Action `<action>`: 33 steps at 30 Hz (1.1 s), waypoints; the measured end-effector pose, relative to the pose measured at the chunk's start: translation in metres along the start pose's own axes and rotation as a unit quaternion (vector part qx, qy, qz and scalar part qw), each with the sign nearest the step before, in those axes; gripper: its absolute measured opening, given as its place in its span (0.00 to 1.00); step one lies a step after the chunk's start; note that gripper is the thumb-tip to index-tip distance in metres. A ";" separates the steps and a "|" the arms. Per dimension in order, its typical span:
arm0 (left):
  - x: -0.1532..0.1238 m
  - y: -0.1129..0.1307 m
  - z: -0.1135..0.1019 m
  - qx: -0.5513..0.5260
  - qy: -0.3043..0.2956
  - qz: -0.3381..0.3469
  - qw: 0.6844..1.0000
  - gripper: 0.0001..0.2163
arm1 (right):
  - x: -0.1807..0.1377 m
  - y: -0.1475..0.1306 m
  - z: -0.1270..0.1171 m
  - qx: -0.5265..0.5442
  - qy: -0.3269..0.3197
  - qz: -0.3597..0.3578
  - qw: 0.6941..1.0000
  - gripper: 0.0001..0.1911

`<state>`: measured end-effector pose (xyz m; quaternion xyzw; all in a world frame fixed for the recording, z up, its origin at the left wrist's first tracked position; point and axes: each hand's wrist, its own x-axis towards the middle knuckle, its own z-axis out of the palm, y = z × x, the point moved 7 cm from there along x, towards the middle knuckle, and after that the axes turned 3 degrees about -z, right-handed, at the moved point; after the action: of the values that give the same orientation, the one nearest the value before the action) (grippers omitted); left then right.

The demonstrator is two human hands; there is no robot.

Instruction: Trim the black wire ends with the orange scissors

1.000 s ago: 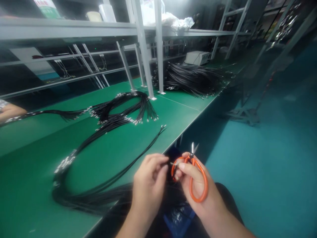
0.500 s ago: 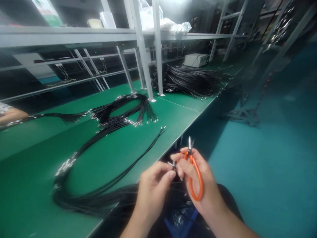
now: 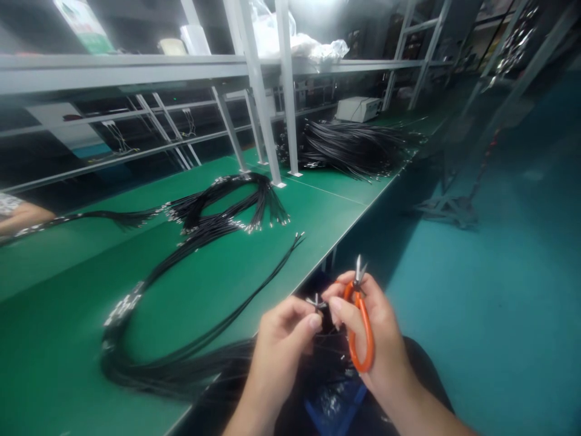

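My right hand [image 3: 367, 327] is closed around orange-handled scissors [image 3: 358, 321], whose short steel blades point up and away. My left hand [image 3: 284, 339] pinches the metal-tipped ends of thin black wires [image 3: 318, 303] right beside the right thumb, just off the table's near edge. More black wire runs from under my hands into a dark bundle [image 3: 181, 363] looping over the green table [image 3: 68, 339].
Further bundles of black wire with metal terminals lie mid-table [image 3: 227, 206] and in a big heap [image 3: 354, 145] at the far end by a white box [image 3: 358, 109]. Grey shelf posts [image 3: 261, 97] rise from the table. Another person's arm [image 3: 20, 215] rests at far left. Teal floor lies right.
The scissor handles have closed from a wide loop to a narrow one. Both hands have shifted slightly right and stayed together at the wire ends.
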<state>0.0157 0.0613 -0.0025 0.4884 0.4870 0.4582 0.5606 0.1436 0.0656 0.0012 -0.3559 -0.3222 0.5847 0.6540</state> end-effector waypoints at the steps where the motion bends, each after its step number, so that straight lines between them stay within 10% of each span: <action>1: 0.000 0.000 0.000 0.003 0.000 0.000 1.000 0.10 | 0.000 -0.002 0.000 -0.015 0.001 -0.008 1.000 0.13; 12: 0.001 -0.002 -0.001 -0.006 0.000 -0.007 1.000 0.11 | 0.000 -0.009 -0.004 -0.116 -0.009 -0.080 0.990 0.10; 26: -0.003 -0.001 0.003 -0.040 -0.009 -0.006 0.999 0.10 | -0.026 -0.037 0.022 -0.405 -0.068 -0.423 0.808 0.17; 33: -0.001 0.003 -0.007 -0.084 0.041 0.021 0.995 0.08 | -0.028 -0.025 0.003 -0.441 -0.015 -0.380 0.813 0.19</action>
<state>0.0084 0.0608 0.0002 0.4307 0.4594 0.5286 0.5693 0.1515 0.0367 0.0233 -0.4465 -0.6650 0.0895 0.5920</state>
